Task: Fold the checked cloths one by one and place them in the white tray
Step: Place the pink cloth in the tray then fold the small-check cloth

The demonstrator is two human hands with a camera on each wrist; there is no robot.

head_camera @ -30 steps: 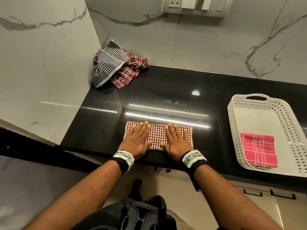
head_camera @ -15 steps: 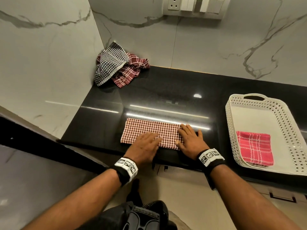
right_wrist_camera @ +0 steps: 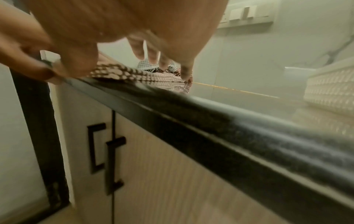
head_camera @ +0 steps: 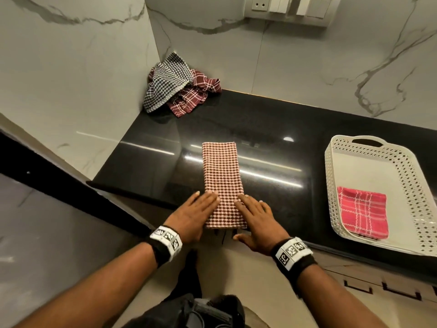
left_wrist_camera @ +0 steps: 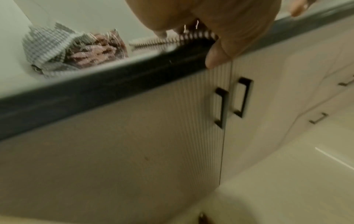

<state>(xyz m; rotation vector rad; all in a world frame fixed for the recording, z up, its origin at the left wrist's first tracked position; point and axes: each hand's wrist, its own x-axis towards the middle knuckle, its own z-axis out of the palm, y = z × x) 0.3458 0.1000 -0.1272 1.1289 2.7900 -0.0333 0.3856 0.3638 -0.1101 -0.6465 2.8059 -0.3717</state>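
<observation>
Black polished stone formed the counter (head_camera: 272, 147), and on it, near the front edge, lay a brown-and-white checked cloth (head_camera: 222, 178), folded into a long narrow strip running straight away from the person. Its near end reached almost to the counter's lip, and its far end sat squarely out on the stone.

The left hand (head_camera: 192, 215) lay flat on the strip's near left edge, fingers straight and together, pressing down without curling round anything. The right hand (head_camera: 256, 220) mirrored it on the near right edge, its fingers likewise stretched out on the fabric and its thumb spread out over the counter's front edge. Both wrists wore black bands with white patterned tags. The wrist views were blurred, though each showed straight fingers over the checked fabric at the stone edge.

To the right stood a white tray (head_camera: 369, 152) with perforated walls and a cut-out handle at its far end, well apart from the strip. A folded red checked cloth (head_camera: 363, 211) lay in its near part, close to the left wall.

In the far left corner, against the marble walls, sat a crumpled heap: a black-and-white checked cloth (head_camera: 166, 85) draped over a maroon checked cloth (head_camera: 191, 97), touching it. Pale cabinet doors with black handles (left_wrist_camera: 222, 107) hung beneath the counter.
</observation>
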